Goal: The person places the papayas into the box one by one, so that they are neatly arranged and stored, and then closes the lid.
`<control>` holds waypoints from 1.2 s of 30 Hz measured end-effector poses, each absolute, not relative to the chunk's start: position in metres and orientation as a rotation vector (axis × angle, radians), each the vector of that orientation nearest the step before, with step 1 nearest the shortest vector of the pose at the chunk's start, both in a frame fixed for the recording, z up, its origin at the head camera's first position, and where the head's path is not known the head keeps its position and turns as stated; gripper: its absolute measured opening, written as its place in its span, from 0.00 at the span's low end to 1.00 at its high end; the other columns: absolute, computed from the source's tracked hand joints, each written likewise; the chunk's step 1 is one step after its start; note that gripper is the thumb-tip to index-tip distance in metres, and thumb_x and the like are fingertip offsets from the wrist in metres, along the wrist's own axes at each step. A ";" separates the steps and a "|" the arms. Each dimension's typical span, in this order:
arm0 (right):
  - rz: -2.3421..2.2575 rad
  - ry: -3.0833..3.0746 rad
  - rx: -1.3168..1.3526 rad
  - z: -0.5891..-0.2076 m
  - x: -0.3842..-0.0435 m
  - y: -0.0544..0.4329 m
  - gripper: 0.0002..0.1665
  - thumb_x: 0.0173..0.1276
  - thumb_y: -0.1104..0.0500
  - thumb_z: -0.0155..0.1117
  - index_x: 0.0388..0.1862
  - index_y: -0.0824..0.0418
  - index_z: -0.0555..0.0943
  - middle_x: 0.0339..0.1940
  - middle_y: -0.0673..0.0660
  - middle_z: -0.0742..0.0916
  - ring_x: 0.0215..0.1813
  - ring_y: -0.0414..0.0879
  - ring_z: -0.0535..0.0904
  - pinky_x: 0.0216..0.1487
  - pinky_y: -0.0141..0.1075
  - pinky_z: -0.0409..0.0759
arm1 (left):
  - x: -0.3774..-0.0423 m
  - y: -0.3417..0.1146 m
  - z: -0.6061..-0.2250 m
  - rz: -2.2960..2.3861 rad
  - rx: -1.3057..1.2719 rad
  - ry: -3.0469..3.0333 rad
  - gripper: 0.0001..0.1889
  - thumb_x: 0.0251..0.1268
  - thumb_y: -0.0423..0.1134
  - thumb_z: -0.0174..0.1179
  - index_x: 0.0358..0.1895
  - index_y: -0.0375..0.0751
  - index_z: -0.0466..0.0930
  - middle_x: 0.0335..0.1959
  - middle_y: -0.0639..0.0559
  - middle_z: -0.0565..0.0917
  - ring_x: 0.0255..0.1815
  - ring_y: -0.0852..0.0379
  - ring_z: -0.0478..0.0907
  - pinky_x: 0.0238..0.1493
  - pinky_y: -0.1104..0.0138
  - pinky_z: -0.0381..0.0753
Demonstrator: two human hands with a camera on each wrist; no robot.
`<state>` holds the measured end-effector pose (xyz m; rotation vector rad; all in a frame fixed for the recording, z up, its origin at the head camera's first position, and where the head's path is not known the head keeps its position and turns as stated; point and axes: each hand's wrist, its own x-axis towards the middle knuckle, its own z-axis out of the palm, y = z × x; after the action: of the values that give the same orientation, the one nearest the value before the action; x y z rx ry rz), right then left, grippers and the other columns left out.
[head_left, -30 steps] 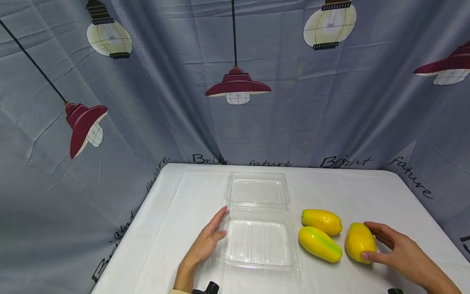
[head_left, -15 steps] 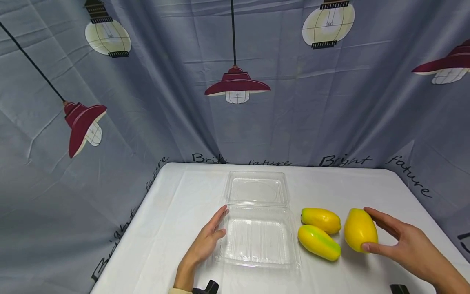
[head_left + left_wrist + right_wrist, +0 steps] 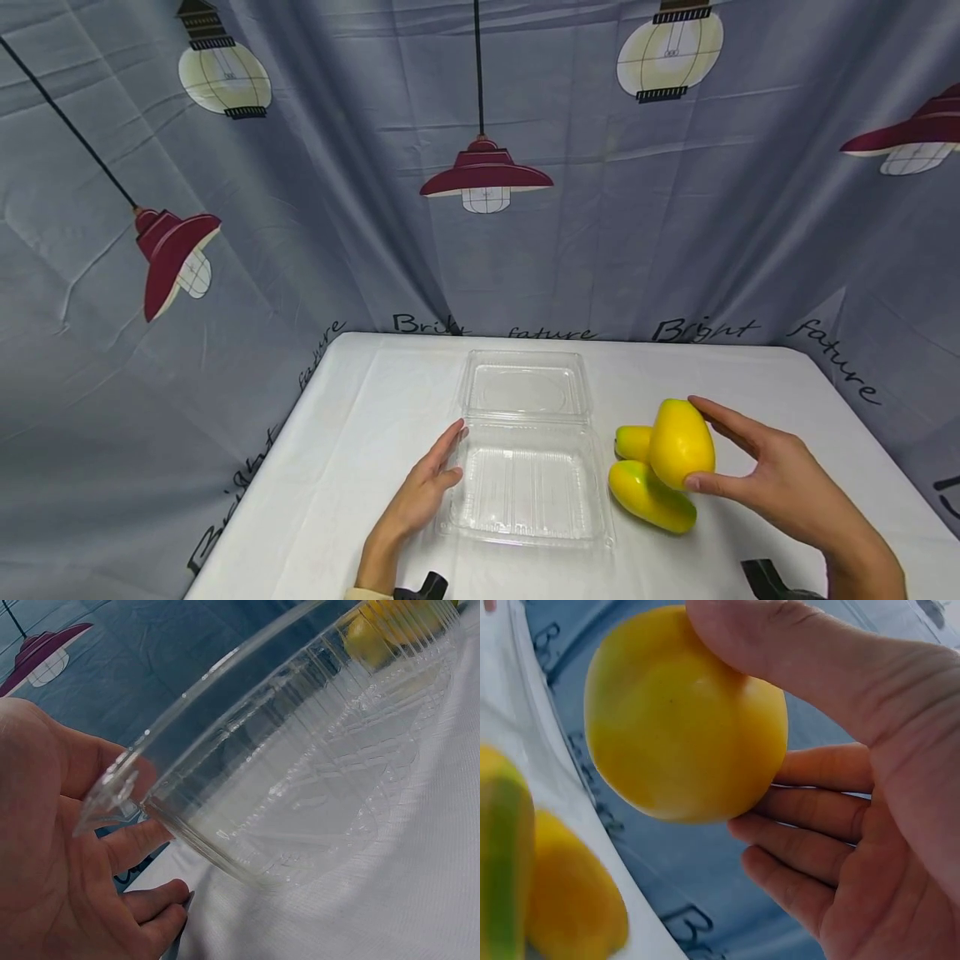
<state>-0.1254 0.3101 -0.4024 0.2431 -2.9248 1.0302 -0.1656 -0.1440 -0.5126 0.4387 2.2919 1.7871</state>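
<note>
In the head view my right hand (image 3: 787,475) holds a yellow papaya (image 3: 681,446) above the table, thumb on the near side and fingers on the far side. The right wrist view shows the papaya (image 3: 682,720) between thumb and fingertips. Beneath and behind it lie two more papayas, one mostly yellow (image 3: 632,443) and partly covered, the other green-streaked (image 3: 651,502). My left hand (image 3: 411,500) rests at the left edge of a clear plastic clamshell box (image 3: 525,542), fingers extended. In the left wrist view fingers (image 3: 135,844) lie against the box's outer wall.
The box's lid (image 3: 527,387) lies folded back, away from me. A white cloth covers the table (image 3: 375,400). Behind it hangs a grey-blue curtain (image 3: 337,208) printed with lamps. Dark wrist-camera parts (image 3: 772,579) show at the lower edge.
My right hand has lifted the papaya off the table and carried it left, over the other two papayas. The left hand and the box have stayed where they were.
</note>
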 end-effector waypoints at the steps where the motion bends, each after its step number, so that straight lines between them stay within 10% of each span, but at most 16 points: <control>1: 1.036 -2.907 0.269 -0.401 -0.127 0.305 0.63 0.60 0.38 0.86 0.89 0.50 0.65 0.84 0.65 0.75 0.79 0.77 0.71 0.66 0.79 0.72 | -0.165 -0.144 -0.512 1.787 0.441 2.290 0.39 0.80 0.29 0.48 0.91 0.40 0.47 0.91 0.37 0.55 0.93 0.39 0.43 0.90 0.39 0.44; 36: 1.324 -2.791 0.663 -0.434 -0.167 0.134 0.62 0.54 0.35 0.88 0.84 0.54 0.73 0.81 0.52 0.80 0.80 0.58 0.78 0.79 0.62 0.76 | -0.165 -0.142 -0.514 1.770 0.410 2.335 0.38 0.82 0.29 0.48 0.91 0.41 0.50 0.91 0.40 0.57 0.93 0.42 0.46 0.90 0.41 0.45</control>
<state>-0.1667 0.1337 -0.4336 0.6630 -2.7915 1.3236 -0.1651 -0.1421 -0.5139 0.4101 2.3353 1.7703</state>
